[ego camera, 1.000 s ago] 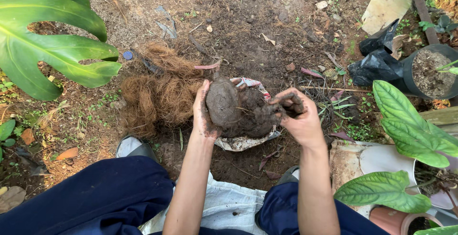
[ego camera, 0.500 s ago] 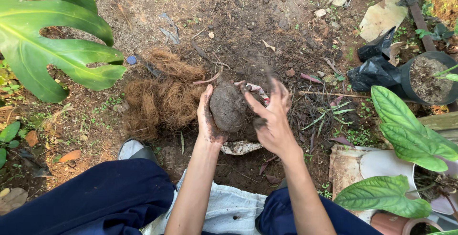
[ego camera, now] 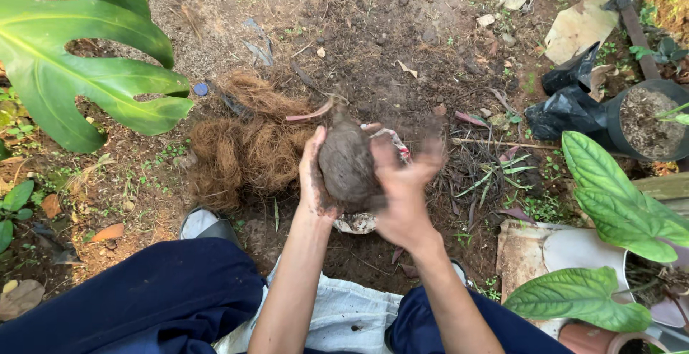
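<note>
A dark, soil-caked lump (ego camera: 348, 164), rounded like a tuber or root ball, with a thin pinkish stalk at its top, is held up above the ground. My left hand (ego camera: 313, 182) cups its left side. My right hand (ego camera: 403, 189), dirty and motion-blurred, presses on its right side with the fingers spread. Under the lump lies a pale crumpled cloth or bag (ego camera: 359, 221) on the soil. A heap of brown coconut fibre (ego camera: 244, 142) sits just left of my hands.
Bare earth with twigs and stones stretches ahead. A big split green leaf (ego camera: 79, 59) hangs at left. At right stand a black pot of soil (ego camera: 646, 120), a black plastic bag (ego camera: 567, 103) and broad-leaved potted plants (ego camera: 617, 203). My blue-trousered knees (ego camera: 143, 304) fill the bottom.
My right hand has come onto the lump's right side and moves quickly over it. The lump is lifted slightly and turned more upright; the left hand keeps its hold.
</note>
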